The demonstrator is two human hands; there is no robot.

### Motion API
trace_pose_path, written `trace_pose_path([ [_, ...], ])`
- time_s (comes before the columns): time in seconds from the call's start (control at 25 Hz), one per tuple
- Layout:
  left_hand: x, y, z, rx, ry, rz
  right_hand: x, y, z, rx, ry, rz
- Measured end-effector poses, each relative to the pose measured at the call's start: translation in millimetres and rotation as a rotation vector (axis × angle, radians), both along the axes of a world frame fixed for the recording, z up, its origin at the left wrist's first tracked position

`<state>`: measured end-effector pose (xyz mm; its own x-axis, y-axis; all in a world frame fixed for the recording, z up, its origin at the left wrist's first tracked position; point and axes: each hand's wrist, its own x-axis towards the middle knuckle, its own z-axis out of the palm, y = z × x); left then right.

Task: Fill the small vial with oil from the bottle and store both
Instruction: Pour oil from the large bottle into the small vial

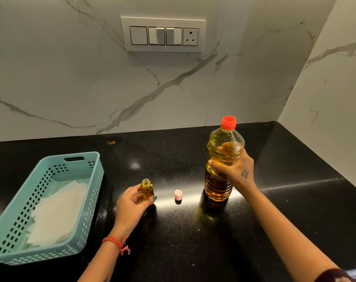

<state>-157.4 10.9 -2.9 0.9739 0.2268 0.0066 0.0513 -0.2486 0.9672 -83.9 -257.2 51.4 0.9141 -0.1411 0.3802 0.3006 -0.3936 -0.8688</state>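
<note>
On a black surface (173, 231), the left hand (130, 206) pinched a small uncapped vial (147, 189) of amber oil between thumb and fingers. A pink cap (178, 195) lay just beside it. The right hand (234, 169) wrapped its grip around an upright oil bottle (220, 180) with a red cap (228, 122). A teal basket (51, 255) sat at left.

Leaving open black counter (274, 200) right of bottle (219, 171); pink cap (178, 195) sitting between bottle and vial (147, 189), basket (51, 202) crowding left edge, probably paper-lined.
</note>
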Motion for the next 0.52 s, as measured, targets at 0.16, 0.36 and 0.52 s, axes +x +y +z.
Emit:
trace_pose_path([
  [0.16,3,-1,-6,0.022,0.011,-0.01,1,-7,-4,0.071,0.049,0.002],
  [0.36,4,2,-12,0.045,0.012,-0.001,2,-11,-7,0.094,0.082,0.066],
  [0.52,2,4,-15,0.058,0.015,-0.002,2,-13,-8,0.092,0.106,0.096],
])
